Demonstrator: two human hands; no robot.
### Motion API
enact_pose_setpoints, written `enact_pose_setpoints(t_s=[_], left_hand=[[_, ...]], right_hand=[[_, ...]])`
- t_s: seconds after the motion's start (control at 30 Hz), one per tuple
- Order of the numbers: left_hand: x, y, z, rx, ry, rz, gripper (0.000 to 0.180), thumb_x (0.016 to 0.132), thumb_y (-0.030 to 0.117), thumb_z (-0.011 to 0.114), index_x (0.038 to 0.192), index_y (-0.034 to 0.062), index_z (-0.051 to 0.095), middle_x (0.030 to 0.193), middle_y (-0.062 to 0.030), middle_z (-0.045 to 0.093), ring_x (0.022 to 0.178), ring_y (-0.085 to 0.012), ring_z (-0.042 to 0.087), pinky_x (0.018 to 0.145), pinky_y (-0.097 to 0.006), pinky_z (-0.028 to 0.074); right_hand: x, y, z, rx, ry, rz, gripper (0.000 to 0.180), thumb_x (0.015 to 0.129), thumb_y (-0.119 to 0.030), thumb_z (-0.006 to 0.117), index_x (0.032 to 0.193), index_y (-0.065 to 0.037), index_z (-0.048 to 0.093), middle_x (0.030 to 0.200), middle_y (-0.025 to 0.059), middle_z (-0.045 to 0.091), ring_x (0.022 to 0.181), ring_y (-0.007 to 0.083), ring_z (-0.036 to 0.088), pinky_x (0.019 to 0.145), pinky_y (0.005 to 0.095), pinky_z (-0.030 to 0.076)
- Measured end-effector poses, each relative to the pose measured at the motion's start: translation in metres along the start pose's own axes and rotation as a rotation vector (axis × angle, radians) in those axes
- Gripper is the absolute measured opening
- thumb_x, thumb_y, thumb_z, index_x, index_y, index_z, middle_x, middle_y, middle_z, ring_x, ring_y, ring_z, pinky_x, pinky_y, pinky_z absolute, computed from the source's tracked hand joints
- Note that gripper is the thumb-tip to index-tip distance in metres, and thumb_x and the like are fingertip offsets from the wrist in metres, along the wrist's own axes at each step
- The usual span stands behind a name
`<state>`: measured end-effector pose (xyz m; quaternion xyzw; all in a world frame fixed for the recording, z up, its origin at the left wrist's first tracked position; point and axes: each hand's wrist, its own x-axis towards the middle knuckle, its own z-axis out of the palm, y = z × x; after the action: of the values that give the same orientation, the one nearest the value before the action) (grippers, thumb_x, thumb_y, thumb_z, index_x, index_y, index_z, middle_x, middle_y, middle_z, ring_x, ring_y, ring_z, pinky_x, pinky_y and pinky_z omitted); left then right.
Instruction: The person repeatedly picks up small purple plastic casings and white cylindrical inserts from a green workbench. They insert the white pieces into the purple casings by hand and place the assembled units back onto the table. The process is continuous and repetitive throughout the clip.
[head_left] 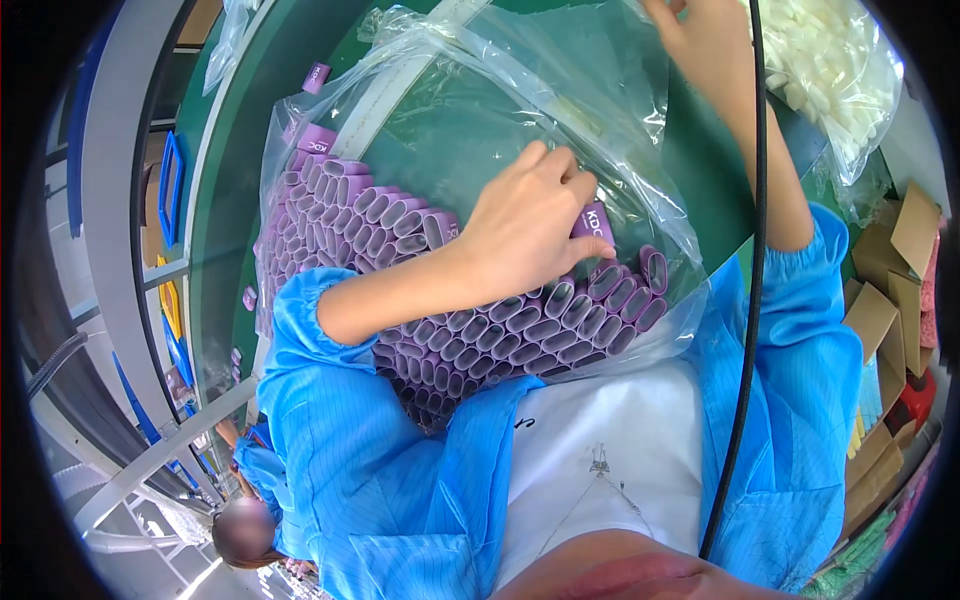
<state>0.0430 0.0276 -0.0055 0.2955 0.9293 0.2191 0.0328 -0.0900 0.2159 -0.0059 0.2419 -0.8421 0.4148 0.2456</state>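
Note:
My left hand [530, 215] reaches over a clear plastic bag [480, 100] on the green table. Its fingers are curled, with the thumb against a purple oval sleeve [592, 228] that has pale print. Below and left of the hand, many hollow purple sleeves [520, 320] stand packed in rows, most with their open ends showing. A few purple sleeves [318, 138] lie loose at the far left side of the bag. My right hand [700, 35] is at the top edge, near a bag of whitish pieces [825, 70]; its fingertips are cut off by the frame.
A black cable [757, 250] hangs down in front of my right arm. Open cardboard boxes [890, 270] stand at the right, with a red container [915, 400] among them. A metal rail [165, 460] runs at the lower left, where another person [260, 480] is in blue.

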Motion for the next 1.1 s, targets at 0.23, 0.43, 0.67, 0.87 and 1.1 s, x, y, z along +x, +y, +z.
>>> enact_pose_setpoints(t_s=[0.23,0.43,0.67,0.87,1.1], left_hand=[[0.009,-0.004,-0.014,-0.496,0.193,-0.287,0.037,0.074,0.005,0.081,0.102,0.0025,0.057,0.093,-0.0123,0.071,0.082,-0.0239,0.071,0.068,-0.03,0.055],[0.008,-0.005,-0.013,-0.353,0.308,-0.154,0.046,0.072,0.006,0.084,0.109,0.0045,0.057,0.09,-0.0105,0.074,0.068,-0.0152,0.067,0.061,-0.026,0.053],[0.008,0.0,-0.017,-0.382,0.296,-0.169,0.044,0.072,0.003,0.082,0.109,0.0047,0.058,0.088,-0.01,0.073,0.064,-0.0141,0.064,0.058,-0.026,0.052],[0.005,-0.01,-0.022,-0.534,0.299,-0.137,0.045,0.075,0.006,0.083,0.112,0.0028,0.056,0.089,-0.0065,0.075,0.068,-0.0068,0.06,0.063,-0.021,0.049],[0.009,-0.002,-0.033,-0.408,0.351,-0.035,0.042,0.074,0.003,0.08,0.109,0.0064,0.056,0.09,-0.0075,0.072,0.07,-0.0199,0.067,0.062,-0.028,0.052]], right_hand=[[-0.062,-0.048,-0.017,0.454,-0.245,-0.208,0.012,0.08,-0.001,0.07,0.092,0.0,0.069,0.09,0.0109,0.067,0.079,0.0252,0.063,0.068,0.0332,0.051],[-0.079,-0.047,-0.012,0.286,-0.171,-0.279,0.02,0.073,0.004,0.071,0.092,0.001,0.066,0.09,0.0103,0.065,0.079,0.0278,0.059,0.067,0.0346,0.05],[-0.074,-0.048,-0.005,0.387,-0.16,-0.331,0.023,0.071,0.001,0.076,0.092,0.0,0.066,0.091,0.0114,0.066,0.078,0.0264,0.06,0.064,0.0335,0.049],[-0.07,-0.039,-0.008,0.492,-0.153,-0.329,0.022,0.073,-0.005,0.078,0.092,-0.002,0.068,0.093,0.0105,0.066,0.077,0.0249,0.06,0.063,0.0333,0.048],[-0.073,-0.049,-0.003,0.456,-0.099,-0.375,0.021,0.074,-0.004,0.077,0.093,-0.001,0.069,0.095,0.0099,0.065,0.076,0.0236,0.06,0.065,0.0331,0.048]])
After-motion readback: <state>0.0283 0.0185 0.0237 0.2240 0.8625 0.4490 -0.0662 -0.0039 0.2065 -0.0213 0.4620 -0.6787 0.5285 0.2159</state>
